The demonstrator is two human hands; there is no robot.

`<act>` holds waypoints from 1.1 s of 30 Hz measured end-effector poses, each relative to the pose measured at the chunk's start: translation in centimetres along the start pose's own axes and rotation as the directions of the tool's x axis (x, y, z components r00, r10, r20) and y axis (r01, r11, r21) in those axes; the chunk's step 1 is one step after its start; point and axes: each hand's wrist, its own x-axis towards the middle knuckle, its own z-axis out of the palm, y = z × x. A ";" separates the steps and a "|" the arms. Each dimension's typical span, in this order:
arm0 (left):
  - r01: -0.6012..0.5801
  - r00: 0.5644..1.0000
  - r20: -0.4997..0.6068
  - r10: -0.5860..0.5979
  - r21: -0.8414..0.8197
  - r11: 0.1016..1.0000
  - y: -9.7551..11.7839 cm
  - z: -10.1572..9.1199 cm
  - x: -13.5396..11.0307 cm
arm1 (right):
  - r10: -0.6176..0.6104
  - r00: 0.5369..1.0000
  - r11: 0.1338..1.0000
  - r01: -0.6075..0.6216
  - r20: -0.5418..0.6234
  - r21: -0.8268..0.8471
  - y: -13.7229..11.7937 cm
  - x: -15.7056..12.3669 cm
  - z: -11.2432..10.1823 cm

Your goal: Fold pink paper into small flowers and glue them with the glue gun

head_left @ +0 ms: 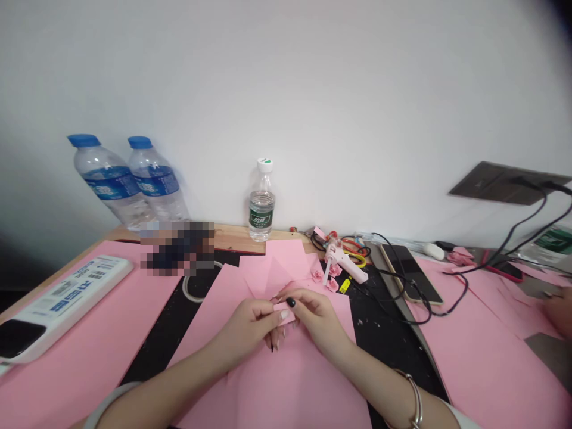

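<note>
Two narrow grips, the left hand [248, 326] and right hand [315, 313], pinch a small folded strip of pink paper [285, 313] above a pink paper sheet [290, 387]; the strip looks light, soft and easily creased, best held by its edges.

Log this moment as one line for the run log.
left hand: holding pink paper strip | right hand: holding same strip | nearby: hot glue gun, paper roses

Paper sheets [290, 387]: plain pink. Work mat [384, 322]: black, white-flecked. Glue gun [342, 265]: pink. Bottle caps [84, 140] near the far-left tabletop [236, 238] edge: blue. One fingernail [291, 302]: black.
</note>
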 end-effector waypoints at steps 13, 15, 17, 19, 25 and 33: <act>0.015 1.000 0.018 -0.015 0.014 1.000 -0.2 0.3 -0.2 | 0.041 0.998 0.977 -0.028 -0.055 0.210 0.1 -0.6 0.9; 0.033 0.999 0.026 -0.033 0.000 0.999 -0.2 0.4 -0.3 | 0.015 0.996 0.985 0.001 -0.086 0.173 -0.1 -0.7 0.9; 0.045 0.999 0.029 -0.045 -0.004 0.999 -0.2 0.4 -0.4 | -0.001 0.995 0.989 0.015 -0.100 0.144 -0.2 -0.8 1.0; 0.051 0.998 0.025 -0.051 -0.003 0.999 -0.2 0.5 -0.4 | 0.004 0.997 0.989 0.009 -0.083 0.145 -0.2 -0.9 1.0; 0.050 0.999 0.007 -0.049 -0.025 0.998 -0.3 0.4 -0.2 | -0.052 0.995 0.998 0.054 -0.080 0.019 0.1 -0.8 0.7; 0.060 0.998 -0.033 -0.062 -0.073 0.996 0.0 0.0 -0.1 | -0.302 0.953 0.868 0.285 0.024 -0.407 -0.8 -1.0 -0.1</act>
